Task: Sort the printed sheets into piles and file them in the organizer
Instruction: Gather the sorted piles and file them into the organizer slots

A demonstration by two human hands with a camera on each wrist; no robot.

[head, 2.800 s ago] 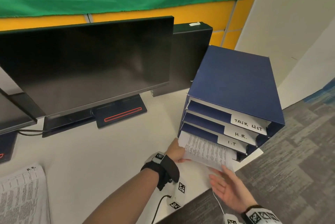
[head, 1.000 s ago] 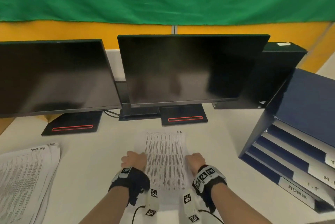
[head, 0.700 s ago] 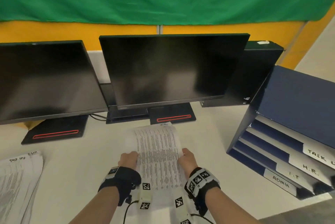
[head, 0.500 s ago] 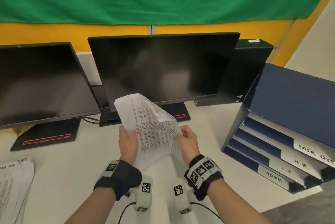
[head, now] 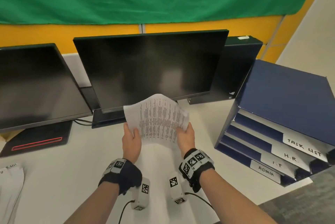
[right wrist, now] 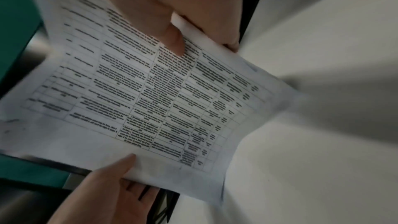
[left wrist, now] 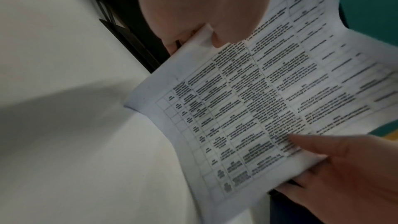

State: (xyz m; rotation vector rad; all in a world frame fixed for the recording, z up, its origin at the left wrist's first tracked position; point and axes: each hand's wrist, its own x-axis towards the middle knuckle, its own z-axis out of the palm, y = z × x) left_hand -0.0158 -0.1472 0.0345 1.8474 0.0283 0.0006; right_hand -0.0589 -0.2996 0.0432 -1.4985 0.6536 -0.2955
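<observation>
Both hands hold a thin stack of printed sheets point(head: 159, 118) above the white desk, its top curling away toward the middle monitor. My left hand point(head: 131, 137) pinches the stack's left edge, thumb on the printed face point(left wrist: 247, 108). On the right edge, my right hand point(head: 184, 136) pinches it the same way, thumb on the print point(right wrist: 150, 91). The blue organizer point(head: 282, 96) stands at the right, with shelves labelled TASK LIST, H.R., I.T and ADMIN. Another pile of printed sheets point(head: 10, 187) lies at the left edge of the desk.
Two dark monitors point(head: 148, 71) stand on red-striped bases behind the sheets, and a black box point(head: 239, 67) sits behind the organizer. Grey carpet point(head: 304, 203) shows past the desk's right front corner. A green cloth hangs over a yellow wall.
The hands left the organizer's lower shelf, took the stack from the desk in front of the middle monitor and lifted it. It has since shifted right, toward the organizer.
</observation>
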